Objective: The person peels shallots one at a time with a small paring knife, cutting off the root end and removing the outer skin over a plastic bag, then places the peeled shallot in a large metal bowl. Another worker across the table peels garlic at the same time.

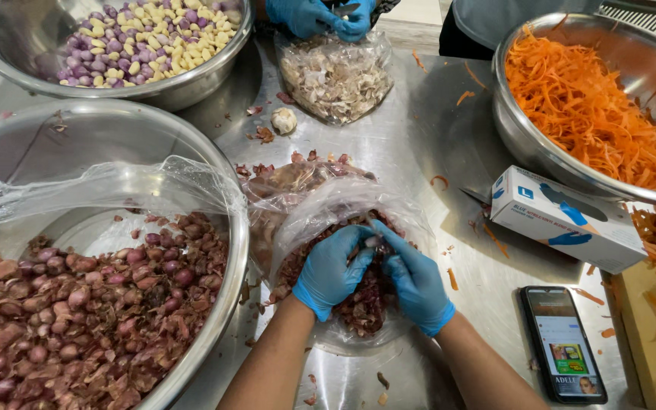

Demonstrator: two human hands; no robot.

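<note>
Both my hands wear blue gloves and work inside a clear plastic bag (320, 205) holding reddish shallot skins. My left hand (332, 269) and my right hand (415, 277) meet at a small shallot (373, 241), pinched between their fingertips; a small blade seems to be there too, but I cannot tell for sure. A big steel bowl (191, 144) at my left holds several unpeeled shallots (77, 304).
A far steel bowl (184, 85) holds peeled shallots and garlic. Another person's blue-gloved hands (320, 17) work over a bag of garlic skins (335, 76). At right sit a bowl of shredded carrot (518, 129), a glove box (563, 220) and a phone (563, 342).
</note>
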